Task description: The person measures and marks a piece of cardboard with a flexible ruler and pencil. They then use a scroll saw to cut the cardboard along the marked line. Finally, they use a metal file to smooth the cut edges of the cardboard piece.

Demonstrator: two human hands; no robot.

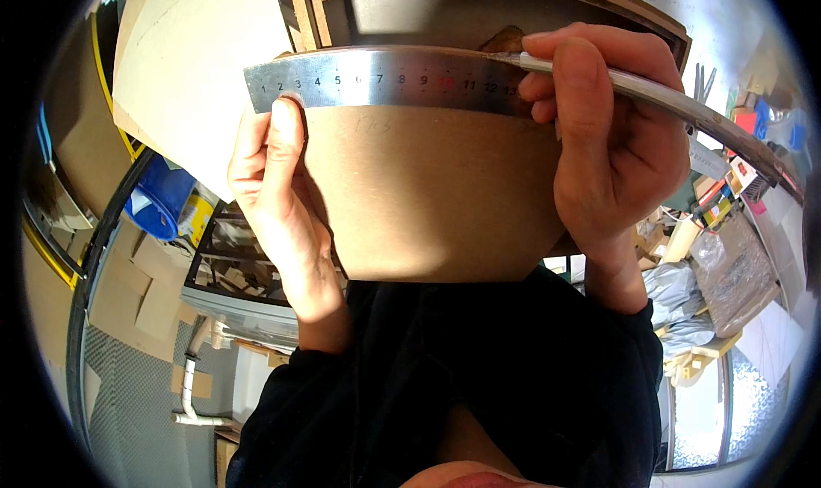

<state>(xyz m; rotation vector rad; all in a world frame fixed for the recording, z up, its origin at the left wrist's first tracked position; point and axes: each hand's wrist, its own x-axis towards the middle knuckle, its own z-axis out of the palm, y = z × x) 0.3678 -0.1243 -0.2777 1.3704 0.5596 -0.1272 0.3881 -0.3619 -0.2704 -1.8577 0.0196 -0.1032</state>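
A steel ruler point(391, 79) lies across the upper part of a brown board point(436, 186), near its far edge. My left hand point(276, 161) pinches the ruler's low-number end and the board's left side, thumb on top. In my right hand point(609, 116) is a pencil point(641, 84), its tip at the ruler's far edge above the higher numbers. The lower fingers of that hand rest by the ruler's right part and hide its end. Faint pencil marks show on the board below the ruler.
Beyond the board stands a curved wooden frame point(314, 13). A large pale sheet point(192, 58) is at the upper left. Lower left are a blue bin point(157, 196), a shelf unit with offcuts point(237, 247) and white pipes point(187, 385). Plastic-wrapped goods point(731, 270) and clutter fill the right.
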